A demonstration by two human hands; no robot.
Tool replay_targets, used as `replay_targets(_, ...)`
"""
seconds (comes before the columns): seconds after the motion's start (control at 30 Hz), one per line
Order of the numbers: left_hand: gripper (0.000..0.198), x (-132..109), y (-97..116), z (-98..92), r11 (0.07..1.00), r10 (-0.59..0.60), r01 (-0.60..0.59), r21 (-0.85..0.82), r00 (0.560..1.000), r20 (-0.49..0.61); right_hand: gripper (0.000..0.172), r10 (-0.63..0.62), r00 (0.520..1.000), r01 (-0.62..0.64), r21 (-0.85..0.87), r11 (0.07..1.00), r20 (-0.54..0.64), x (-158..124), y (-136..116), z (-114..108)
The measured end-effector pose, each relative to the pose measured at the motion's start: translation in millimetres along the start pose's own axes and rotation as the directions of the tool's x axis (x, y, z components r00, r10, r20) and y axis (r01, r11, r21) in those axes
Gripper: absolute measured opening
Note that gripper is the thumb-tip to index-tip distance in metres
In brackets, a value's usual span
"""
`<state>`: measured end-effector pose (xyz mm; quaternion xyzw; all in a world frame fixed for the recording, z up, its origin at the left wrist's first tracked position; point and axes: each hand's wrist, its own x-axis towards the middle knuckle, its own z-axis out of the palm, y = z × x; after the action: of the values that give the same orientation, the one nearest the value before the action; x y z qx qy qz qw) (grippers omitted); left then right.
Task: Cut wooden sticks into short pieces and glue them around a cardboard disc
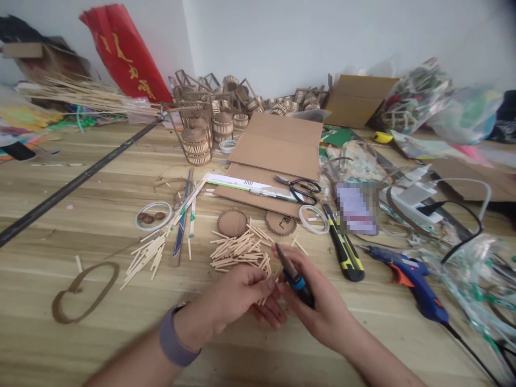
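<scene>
Low in front of me, my right hand is closed round a small cutting tool with a black and blue handle, its dark blade pointing up and to the left. My left hand is beside it, thumb and fingers pinched on a short wooden stick. A few more stick ends show below its fingers. Just beyond both hands lies a pile of short wooden sticks. Behind the pile are two round cardboard discs, one plain and one with dark writing.
To the right lie a yellow-black utility knife and a blue glue gun. Scissors rest on cardboard sheets. Left are a brown strip loop, loose sticks and a white ring. Small wooden buckets stand behind.
</scene>
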<state>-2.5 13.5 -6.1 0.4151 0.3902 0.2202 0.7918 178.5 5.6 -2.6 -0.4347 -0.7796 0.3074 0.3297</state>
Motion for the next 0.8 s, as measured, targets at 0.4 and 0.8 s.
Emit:
replay_targets(0.4, 0.023, 5, -3, 16.2, 0.965, 0.162, -0.209, -0.161, 0.952, -0.260, 0.065, -0.041, 0.988, 0.001, -0.263, 0.965, -0.146, -6, 0, 24)
replay_targets(0.8, 0.037, -1, 1, 3.3, 0.969, 0.238, -0.246, -0.015, 0.950, -0.201, 0.051, 0.144, 0.990, -0.144, 0.007, 0.990, 0.009, 2, -5, 8)
